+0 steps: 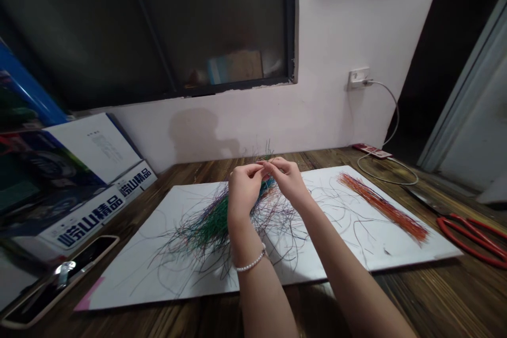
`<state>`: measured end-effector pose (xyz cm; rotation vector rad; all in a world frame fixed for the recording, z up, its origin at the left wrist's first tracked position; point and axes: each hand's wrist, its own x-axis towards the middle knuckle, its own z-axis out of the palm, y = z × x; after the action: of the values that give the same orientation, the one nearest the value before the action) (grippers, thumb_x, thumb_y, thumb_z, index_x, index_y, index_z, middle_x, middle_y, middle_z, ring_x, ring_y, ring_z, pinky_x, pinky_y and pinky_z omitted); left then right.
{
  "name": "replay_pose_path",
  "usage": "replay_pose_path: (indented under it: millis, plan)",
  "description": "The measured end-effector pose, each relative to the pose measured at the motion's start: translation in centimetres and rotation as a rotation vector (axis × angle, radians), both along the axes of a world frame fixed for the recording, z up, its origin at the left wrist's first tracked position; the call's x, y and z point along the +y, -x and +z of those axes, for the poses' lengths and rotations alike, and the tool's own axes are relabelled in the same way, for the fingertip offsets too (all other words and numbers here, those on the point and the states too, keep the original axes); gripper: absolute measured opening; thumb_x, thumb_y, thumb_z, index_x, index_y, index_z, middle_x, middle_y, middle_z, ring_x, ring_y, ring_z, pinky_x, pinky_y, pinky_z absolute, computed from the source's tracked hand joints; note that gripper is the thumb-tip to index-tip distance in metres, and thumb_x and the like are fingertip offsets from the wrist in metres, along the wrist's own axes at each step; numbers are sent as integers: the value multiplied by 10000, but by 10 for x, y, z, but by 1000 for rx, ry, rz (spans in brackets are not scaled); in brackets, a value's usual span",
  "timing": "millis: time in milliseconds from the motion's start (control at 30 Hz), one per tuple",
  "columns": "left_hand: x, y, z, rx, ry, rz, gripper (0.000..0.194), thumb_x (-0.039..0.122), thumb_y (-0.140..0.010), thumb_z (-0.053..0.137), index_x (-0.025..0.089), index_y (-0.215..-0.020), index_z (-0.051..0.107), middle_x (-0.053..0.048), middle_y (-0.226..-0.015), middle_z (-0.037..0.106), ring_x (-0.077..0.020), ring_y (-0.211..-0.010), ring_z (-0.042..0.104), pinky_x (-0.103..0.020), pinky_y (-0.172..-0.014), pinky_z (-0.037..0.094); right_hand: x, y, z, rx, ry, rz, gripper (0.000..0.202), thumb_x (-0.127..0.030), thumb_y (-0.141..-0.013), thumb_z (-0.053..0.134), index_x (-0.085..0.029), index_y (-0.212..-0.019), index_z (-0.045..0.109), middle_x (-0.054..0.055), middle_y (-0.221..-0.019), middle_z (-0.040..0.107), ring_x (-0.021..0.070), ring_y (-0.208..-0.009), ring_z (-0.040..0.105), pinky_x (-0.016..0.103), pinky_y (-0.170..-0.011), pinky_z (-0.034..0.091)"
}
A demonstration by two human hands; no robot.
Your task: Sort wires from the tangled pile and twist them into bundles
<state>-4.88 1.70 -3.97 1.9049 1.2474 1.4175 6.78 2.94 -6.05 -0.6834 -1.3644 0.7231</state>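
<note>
A loose heap of thin green, blue, purple and dark strands (214, 222) lies across a white board (158, 280). Above its far end, my left hand (246, 190) is closed in a pinch, with a beaded bracelet on the wrist. My right hand (285, 178) pinches close beside it, the fingertips of both hands nearly touching. What sits between the fingertips is too small to make out. A separate bundle of orange and red strands (384, 206) lies on the right part of the board.
Red-handled scissors (471, 232) lie at the right on the wooden table (439, 301). A white cable (397, 116) runs from the wall socket (358, 78) to the table. At the left are a phone (89, 253) and a printed box (99, 208). A wall stands behind.
</note>
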Motion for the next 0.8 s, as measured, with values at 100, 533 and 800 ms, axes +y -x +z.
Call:
replay_pose_path:
  millis: [100,533,800]
  plan:
    - [3,-3,-2,-2,45,-21,204,277,-780,576,149,-766,735,-32,-742,718,-198,-747,666,-271,-691,502,1,3,-1,109,52,102,289,-430,-765,621,-163,-679,695,27,-656,645,135,-613,566,264,-613,469]
    - [52,43,-59,81,484,409,243,309,-885,537,116,-1013,612,-91,-1060,630,-190,-986,600,-404,-889,472,-2,0,1,556,119,189,248,-391,-751,658,-186,-644,567,-66,-500,470,70,-489,502,245,-605,492]
    - [46,43,-53,116,503,413,223,302,-882,544,121,-982,628,-80,-1042,645,-184,-989,603,-400,-904,466,-25,-24,28,630,-47,172,244,-370,-756,690,-191,-648,565,-96,-470,302,38,-426,312,180,-479,382]
